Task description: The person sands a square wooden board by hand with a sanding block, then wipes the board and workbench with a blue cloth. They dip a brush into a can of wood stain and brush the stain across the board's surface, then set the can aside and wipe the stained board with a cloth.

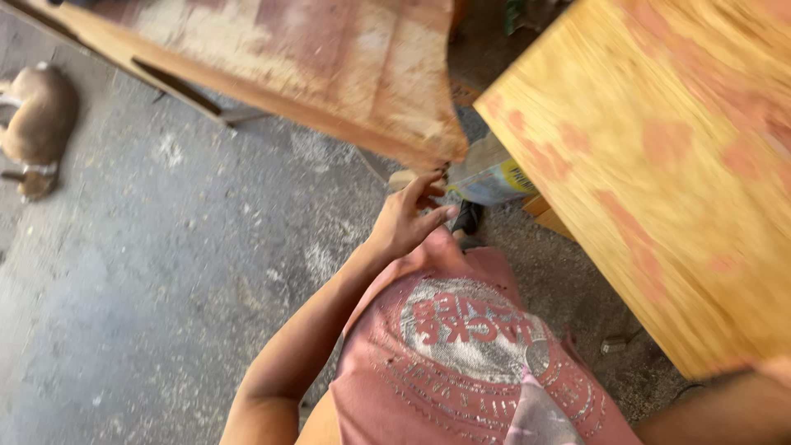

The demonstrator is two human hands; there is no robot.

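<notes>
My left hand (409, 217) is raised in front of my chest with its fingers apart and nothing in it. Its fingertips sit just under the ragged corner of a worn reddish wooden board (329, 58) that fills the top of the view; I cannot tell whether they touch it. A large yellow plywood sheet (659, 156) with pink blotches slants across the right side. My right forearm (725, 405) reaches to the sheet's lower edge at the frame's border. The hand itself is blurred and mostly cut off.
Below is a grey concrete floor (165, 272) dusted with sawdust. A tan dog (37, 119) lies at the far left. A printed bag (493, 177) and a dark shoe (470, 218) lie between the two boards. A metal leg (189, 95) runs under the reddish board.
</notes>
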